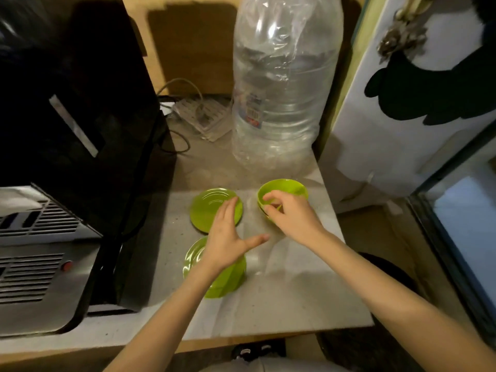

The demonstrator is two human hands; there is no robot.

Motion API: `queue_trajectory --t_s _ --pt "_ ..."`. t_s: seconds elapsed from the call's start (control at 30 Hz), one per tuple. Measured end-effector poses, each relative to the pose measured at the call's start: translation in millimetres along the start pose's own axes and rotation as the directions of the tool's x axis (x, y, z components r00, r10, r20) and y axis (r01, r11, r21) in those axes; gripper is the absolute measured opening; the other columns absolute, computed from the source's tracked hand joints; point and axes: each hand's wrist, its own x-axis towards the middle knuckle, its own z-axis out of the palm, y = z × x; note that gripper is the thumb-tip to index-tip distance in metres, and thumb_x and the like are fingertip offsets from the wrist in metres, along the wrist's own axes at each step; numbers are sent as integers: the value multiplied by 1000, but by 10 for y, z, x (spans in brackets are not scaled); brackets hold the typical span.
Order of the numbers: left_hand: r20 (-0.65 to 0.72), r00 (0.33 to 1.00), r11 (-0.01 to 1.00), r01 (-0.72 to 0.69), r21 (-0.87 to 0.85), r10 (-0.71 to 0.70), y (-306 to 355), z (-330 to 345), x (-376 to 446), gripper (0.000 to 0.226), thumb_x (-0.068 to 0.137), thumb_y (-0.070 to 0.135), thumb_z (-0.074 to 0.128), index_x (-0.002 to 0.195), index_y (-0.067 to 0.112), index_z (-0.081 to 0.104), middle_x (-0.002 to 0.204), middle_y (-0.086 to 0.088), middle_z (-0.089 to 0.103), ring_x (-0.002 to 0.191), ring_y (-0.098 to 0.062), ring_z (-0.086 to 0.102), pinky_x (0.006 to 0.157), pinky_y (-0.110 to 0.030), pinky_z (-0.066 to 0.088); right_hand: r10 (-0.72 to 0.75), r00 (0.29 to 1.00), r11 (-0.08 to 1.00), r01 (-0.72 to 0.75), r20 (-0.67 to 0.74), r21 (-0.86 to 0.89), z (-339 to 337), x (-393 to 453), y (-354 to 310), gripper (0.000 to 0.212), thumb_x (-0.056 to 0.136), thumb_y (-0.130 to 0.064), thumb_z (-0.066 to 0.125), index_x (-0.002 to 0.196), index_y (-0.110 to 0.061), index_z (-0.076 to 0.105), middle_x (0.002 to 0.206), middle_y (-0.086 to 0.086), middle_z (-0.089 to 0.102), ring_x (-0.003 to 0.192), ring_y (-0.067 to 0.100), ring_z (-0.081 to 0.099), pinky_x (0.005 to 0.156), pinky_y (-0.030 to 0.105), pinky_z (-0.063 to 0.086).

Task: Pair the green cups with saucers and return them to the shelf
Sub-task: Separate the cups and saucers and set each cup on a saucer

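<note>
Green cup (284, 190) pinched by right hand (291, 216), left hand (228, 237) spread, big bottle (284, 81) just behind.

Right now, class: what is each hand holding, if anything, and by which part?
The right hand pinches the near rim of the green cup. The left hand holds nothing; it is spread open above the saucer.

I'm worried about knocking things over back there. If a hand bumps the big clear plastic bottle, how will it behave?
The big clear bottle looks nearly empty, with crinkled thin walls, so it is probably light for its size and soft to the touch. Tall and upright on the counter, it may well slide or tip from a modest nudge. It stands just behind the green cup that the right hand grips.
</note>
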Motion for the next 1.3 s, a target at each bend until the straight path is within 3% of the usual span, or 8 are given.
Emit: queue_trajectory --t_s 0.23,0.4,0.5,0.6,0.7,0.87,1.07,1.3 --pt "174 981 997 -82 5 80 243 188 485 125 41 63 73 142 8 23 152 -12 25 143 -21 17 113 -25 13 187 966 979 -198 -176 -48 -295 -61 408 29 87 -28 54 110 -11 60 111 10 66 104 30 59 85 37 45" --pt "283 957 996 -80 34 67 251 251 724 132 32 70 64 143 11 22 153 -15 24 144 -21 13 113 -25 14 307 947 949 -297 -100 103 -245 -87 619 31 85 -34 58 98 -6 62 96 14 66 97 31 63 83 41 50" --pt "315 948 998 -48 38 34 234 263 790 126 33 69 65 140 13 30 145 -11 39 136 -21 34 110 -26 26 350 936 908 -332 -27 254 -216 -93 648 22 86 -31 57 76 -11 59 78 12 64 81 31 68 71 48 56" --pt "295 955 1000 -26 10 22 226 266 804 118 33 65 70 135 14 38 133 -6 52 122 -18 49 100 -23 36 348 937 882 -333 16 333 -197 -80 654 24 89 -24 54 68 -14 56 70 9 63 70 25 65 58 32 53" --pt "281 959 1000 -25 -11 27 230 260 797 114 38 56 78 136 14 37 133 -6 52 121 -18 50 94 -19 35 354 935 868 -336 18 364 -192 -67 659 22 89 -21 54 78 -4 62 64 4 62 64 18 64 55 18 51" --pt "265 964 998 17 -68 2 235 276 809 105 53 37 85 140 16 30 137 -6 50 125 -18 47 91 -16 32 328 945 880 -297 -21 371 -247 -20 659 29 88 -22 55 83 4 67 63 9 65 67 25 67 76 38 56" --pt "179 984 989 35 -146 -8 265 147 859 104 53 37 85 140 19 31 137 -5 50 124 -16 48 92 -18 34 244 965 912 -195 -96 360 -343 121 516 29 87 -22 57 81 4 68 67 11 66 44 -3 60 69 36 56" --pt "63 998 990 7 -140 2 100 -263 844 111 47 30 89 140 17 30 141 -4 44 119 -3 37 96 -16 29 140 990 875 -114 -21 471 -120 307 296 20 87 -20 58 70 -13 65 61 3 66 45 -7 59 62 20 50"
